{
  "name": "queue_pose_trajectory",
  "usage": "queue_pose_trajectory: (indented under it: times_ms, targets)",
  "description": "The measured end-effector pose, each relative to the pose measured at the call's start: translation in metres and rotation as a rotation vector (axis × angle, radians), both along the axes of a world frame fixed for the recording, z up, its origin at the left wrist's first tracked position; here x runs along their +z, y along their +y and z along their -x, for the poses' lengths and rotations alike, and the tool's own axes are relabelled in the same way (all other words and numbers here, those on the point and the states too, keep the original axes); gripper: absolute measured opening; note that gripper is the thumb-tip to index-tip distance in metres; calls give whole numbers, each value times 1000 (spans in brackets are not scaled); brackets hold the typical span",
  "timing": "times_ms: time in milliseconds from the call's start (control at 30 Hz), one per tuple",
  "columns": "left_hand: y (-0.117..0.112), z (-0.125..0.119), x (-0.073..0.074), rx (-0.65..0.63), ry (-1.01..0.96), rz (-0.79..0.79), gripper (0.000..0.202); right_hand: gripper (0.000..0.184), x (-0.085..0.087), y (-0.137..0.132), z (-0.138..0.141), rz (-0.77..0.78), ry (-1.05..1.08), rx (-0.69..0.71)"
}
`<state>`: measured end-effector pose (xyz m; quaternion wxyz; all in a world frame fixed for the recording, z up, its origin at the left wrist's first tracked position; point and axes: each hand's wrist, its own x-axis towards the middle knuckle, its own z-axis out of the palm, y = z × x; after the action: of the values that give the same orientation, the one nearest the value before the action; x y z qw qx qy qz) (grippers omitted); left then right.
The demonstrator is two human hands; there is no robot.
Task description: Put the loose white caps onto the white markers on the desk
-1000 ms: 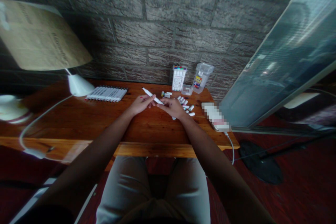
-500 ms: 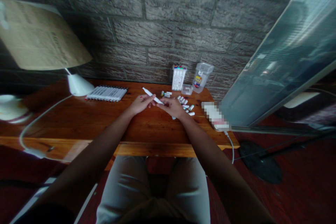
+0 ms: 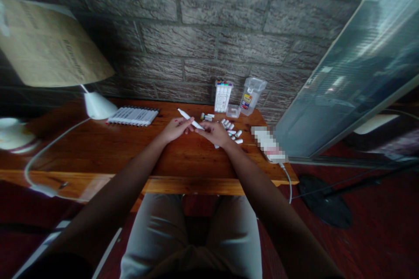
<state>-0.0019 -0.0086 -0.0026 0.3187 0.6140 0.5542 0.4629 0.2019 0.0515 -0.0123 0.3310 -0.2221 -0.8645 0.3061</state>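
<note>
Over the middle of the wooden desk [image 3: 108,152] both my hands meet on one white marker [image 3: 187,117]. My left hand [image 3: 176,129] pinches its barrel, and the free end sticks out up and to the left. My right hand [image 3: 214,133] is closed on the marker's other end. Several loose white caps and short markers [image 3: 233,133] lie scattered just right of my right hand. A row of white markers [image 3: 133,116] lies side by side at the desk's back left.
An open pack of markers [image 3: 223,96] and a clear plastic case [image 3: 251,95] stand against the brick wall, with a small clear tub [image 3: 233,111] in front. A white lamp base [image 3: 97,105] with its cable sits at left. A blurred white device [image 3: 267,144] lies at the desk's right edge.
</note>
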Motion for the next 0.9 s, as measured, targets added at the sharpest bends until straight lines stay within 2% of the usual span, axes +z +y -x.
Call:
queue_pose_trajectory:
  times_ms: [500, 900]
  targets:
    - [2, 2, -3, -1, 12, -5, 71, 34, -2, 2, 1, 0, -3, 5]
    - [2, 3, -3, 16, 28, 0, 66, 36, -1, 1, 1, 9, -15, 1]
